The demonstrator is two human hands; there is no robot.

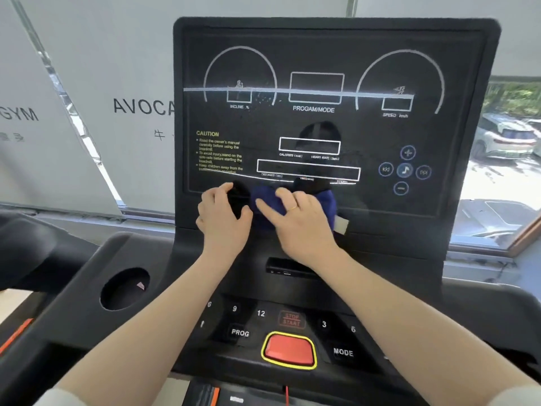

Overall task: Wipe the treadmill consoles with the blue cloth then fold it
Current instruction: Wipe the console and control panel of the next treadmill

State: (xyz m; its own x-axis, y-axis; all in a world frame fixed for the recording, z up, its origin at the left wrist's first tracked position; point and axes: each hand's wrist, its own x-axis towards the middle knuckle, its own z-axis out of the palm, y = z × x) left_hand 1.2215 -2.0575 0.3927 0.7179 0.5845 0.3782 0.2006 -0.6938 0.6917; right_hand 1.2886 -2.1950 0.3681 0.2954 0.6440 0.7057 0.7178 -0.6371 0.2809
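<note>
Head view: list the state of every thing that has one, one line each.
Crumpled blue cloth: bunched, pressed against the panel.
Black treadmill console panel: displays dark, unlit.
Right hand: fingers straight, pressing the cloth.
Left hand: on the panel, beside the cloth.
Red oval stop button: untouched.

Glossy black plastic console (336, 127) — soft, matt blue cloth (322, 200).
</note>
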